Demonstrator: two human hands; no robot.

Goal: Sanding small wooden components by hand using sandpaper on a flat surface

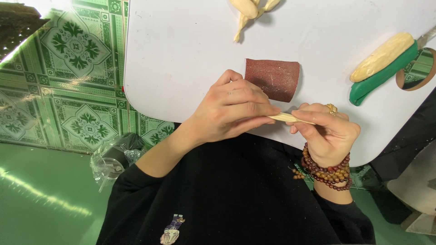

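We see the left hand [231,111] and the ringed, bead-braceleted right hand [324,131], fingers curled, pinching opposite ends of a thin pale wooden stick [290,119] over the near edge of a white table [181,50], just beside reddish-brown sandpaper [272,78], above green patterned floor tiles [68,68].

Between my left hand [229,111] and right hand [324,131] lies a thin wooden stick [290,119]; sandpaper [272,78] sits just beyond them on the table [181,45].

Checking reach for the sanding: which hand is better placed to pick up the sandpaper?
Left, probably: the left hand lies right beside the sandpaper; the right hand sits farther back, gripping the wooden piece.
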